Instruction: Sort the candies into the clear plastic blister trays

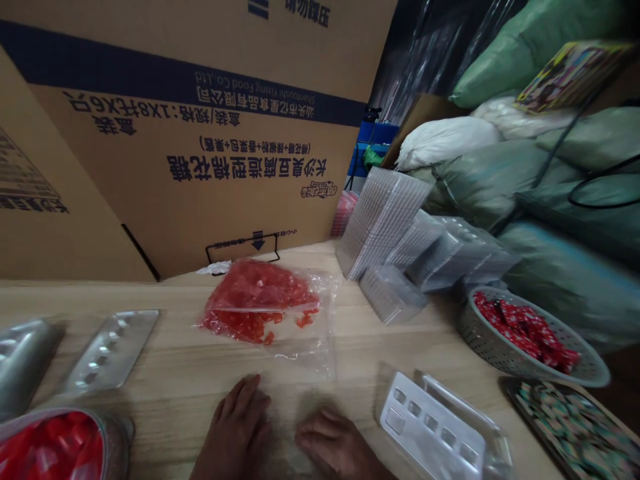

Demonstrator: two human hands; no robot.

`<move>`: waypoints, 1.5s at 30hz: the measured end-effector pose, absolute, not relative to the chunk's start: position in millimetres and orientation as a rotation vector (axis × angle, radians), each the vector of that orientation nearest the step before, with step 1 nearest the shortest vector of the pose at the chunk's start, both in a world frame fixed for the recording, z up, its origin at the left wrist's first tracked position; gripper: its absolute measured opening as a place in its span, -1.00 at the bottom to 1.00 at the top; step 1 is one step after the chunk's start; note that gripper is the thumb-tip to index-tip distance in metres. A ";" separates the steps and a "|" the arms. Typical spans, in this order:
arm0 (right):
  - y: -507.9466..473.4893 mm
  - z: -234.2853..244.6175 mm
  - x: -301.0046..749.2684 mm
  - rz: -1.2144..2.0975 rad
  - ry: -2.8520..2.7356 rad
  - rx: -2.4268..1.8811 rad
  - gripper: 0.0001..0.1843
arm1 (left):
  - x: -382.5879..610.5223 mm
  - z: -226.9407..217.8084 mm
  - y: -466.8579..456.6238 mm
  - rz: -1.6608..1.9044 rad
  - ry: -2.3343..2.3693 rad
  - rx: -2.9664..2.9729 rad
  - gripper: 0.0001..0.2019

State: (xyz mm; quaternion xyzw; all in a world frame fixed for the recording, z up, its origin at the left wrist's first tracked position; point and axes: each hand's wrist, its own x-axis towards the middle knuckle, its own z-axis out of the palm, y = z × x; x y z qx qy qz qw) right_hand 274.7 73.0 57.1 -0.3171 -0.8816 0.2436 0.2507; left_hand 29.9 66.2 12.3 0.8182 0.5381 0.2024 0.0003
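Observation:
My left hand (236,427) rests low over the wooden table, its fingers stretched forward and lying flat. Beside it, with a gap between them, my right hand (337,440) has its fingers curled in; whatever they may hold is hidden and blurred. Just beyond both hands lies a clear plastic bag (260,303) of red pieces, a few of them loose near its mouth. To the right of my right hand is a white plastic tray (433,427) with square hollows, leaning on a clear tray. A clear tray (113,350) lies at the left.
A large cardboard box (240,200) walls off the back. Stacks of clear plastic trays (383,220) stand at the back right. A basket (537,340) with red packets, a dark tray (580,427) of small packets and a tub (117,433) of red pieces flank the workspace. Sacks (550,267) pile up behind.

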 end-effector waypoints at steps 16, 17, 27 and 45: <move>68.1 10.0 270.6 0.214 -2.267 -0.893 -0.95 | 82.0 103.5 193.2 0.499 1.795 1.947 -0.77; 67.2 11.7 269.9 0.199 -2.222 -0.907 -0.95 | 83.8 103.3 189.7 0.534 1.764 1.923 -0.77; 82.7 89.0 235.6 1.360 -1.366 -1.124 -0.73 | 76.5 110.3 94.0 0.946 0.967 1.014 -0.74; 0.9 76.5 228.0 1.510 -1.633 -1.306 -0.90 | 55.9 102.9 1.3 0.776 1.048 1.106 -0.93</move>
